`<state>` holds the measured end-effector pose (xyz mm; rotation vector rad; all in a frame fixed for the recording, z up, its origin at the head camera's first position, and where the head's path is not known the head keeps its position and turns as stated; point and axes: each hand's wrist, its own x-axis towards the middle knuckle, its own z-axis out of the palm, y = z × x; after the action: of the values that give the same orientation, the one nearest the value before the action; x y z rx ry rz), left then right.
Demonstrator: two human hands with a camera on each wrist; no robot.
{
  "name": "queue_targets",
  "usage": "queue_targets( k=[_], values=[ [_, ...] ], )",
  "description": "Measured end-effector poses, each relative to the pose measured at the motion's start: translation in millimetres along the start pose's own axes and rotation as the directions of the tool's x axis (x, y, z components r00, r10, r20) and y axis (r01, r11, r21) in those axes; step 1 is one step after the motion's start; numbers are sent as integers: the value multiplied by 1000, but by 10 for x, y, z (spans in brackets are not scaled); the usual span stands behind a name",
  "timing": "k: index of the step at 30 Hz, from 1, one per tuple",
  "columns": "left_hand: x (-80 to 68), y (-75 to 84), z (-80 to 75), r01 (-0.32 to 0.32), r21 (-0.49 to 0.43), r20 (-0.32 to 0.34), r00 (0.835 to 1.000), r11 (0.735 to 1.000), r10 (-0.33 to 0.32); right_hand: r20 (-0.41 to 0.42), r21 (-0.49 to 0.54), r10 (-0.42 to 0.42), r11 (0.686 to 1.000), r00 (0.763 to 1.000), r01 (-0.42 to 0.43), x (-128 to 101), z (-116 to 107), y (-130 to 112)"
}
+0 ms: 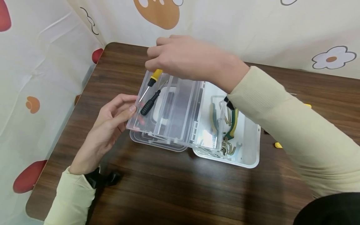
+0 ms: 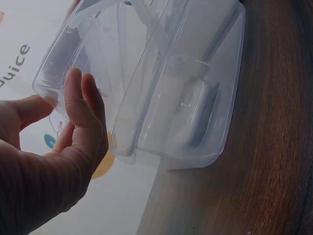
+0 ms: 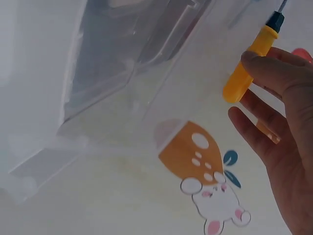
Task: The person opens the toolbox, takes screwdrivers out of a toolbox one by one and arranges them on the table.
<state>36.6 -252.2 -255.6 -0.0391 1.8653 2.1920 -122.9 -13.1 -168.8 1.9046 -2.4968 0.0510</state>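
Note:
My left hand (image 1: 112, 120) grips the left edge of a clear plastic tray (image 1: 178, 125), thumb on top and fingers beneath. Between the thumb and fingers of my right hand (image 1: 185, 57) is a screwdriver with a yellow handle (image 3: 252, 61). Its metal shaft points down into the tray's left compartment. Beside that shaft, a small black-handled screwdriver (image 1: 150, 103) lies in the tray. The tray reaches over part of a white toolbox (image 1: 250, 140), which holds green-and-yellow pliers (image 1: 232, 128), bent hex keys (image 1: 232, 150) and a small wrench (image 1: 238, 148).
Beneath the tray, the toolbox's clear lid (image 1: 157, 142) lies on the brown wooden table (image 1: 168, 187). Yellow-tipped items (image 1: 277, 145) lie right of the box, partly behind my right sleeve (image 1: 295, 125). A patterned curtain (image 1: 253, 31) hangs along the back and left table edges.

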Motion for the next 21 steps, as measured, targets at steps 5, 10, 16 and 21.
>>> queue_targets(
  k=[5,10,16,21],
  values=[
    [5,-6,1,-10,-4,0,1000,1000,10,-61,21,50,999,997,-49,-302,-18,56],
    [8,-9,-4,-17,-4,-1,1000,1000,17,-145,14,87,996,986,-86,-695,33,111],
    [2,-15,-5,-15,-3,0,1000,1000,15,-182,43,155,988,971,-150,-1250,61,124],
    [4,-18,7,-20,-1,-1,1000,1000,20,-213,22,206,978,955,-206,-1738,110,102]
  ],
)
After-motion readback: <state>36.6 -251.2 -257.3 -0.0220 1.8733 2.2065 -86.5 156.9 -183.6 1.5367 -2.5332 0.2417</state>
